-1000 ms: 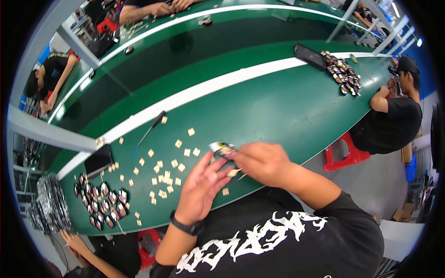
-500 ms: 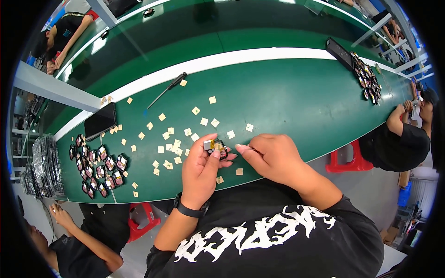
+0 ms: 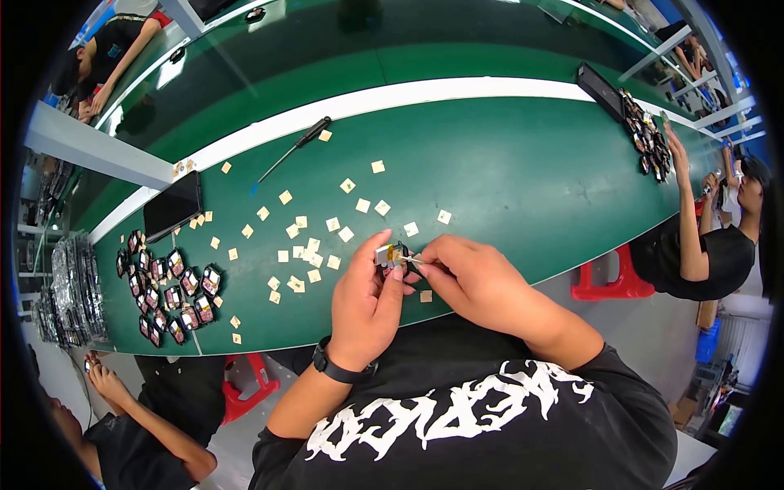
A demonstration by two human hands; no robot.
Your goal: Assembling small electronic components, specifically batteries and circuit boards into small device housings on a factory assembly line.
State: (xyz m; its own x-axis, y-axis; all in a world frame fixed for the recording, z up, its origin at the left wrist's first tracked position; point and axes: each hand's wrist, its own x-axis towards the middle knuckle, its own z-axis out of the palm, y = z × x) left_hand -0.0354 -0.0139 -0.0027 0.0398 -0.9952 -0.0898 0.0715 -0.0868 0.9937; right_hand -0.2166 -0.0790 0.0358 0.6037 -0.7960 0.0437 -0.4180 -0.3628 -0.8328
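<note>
Worktop [image 3: 506,171], long and green, curves across the head view, with a white strip [image 3: 457,88] along its far side. Near its close edge, the person's left hand [image 3: 366,304] is closed around a small black unit [image 3: 385,255] with a silvery block and a yellow patch, thumb pressed on its near side. The right hand [image 3: 469,273] has thumb and forefinger pinched together on a thin pale stick [image 3: 412,260], whose tip lies over the unit; whether it touches cannot be told. The unit is held above the worktop, between the two hands. A black wristband [image 3: 341,373] circles the left wrist.

Cream squares [image 3: 346,186] lie scattered beyond and to the left of the hands, a few of them near the fingers. Further off rests a screwdriver [image 3: 307,137] with a black handle. To the left, a group of similar black units [image 3: 189,282] sits beside a dark tray [image 3: 173,211], with a stack of shiny packages [image 3: 77,298] at the far left. At the right end, a heap of small parts [image 3: 643,135] adjoins a black tray [image 3: 600,94], and a co-worker's hand [image 3: 677,151] is just beside the heap.
</note>
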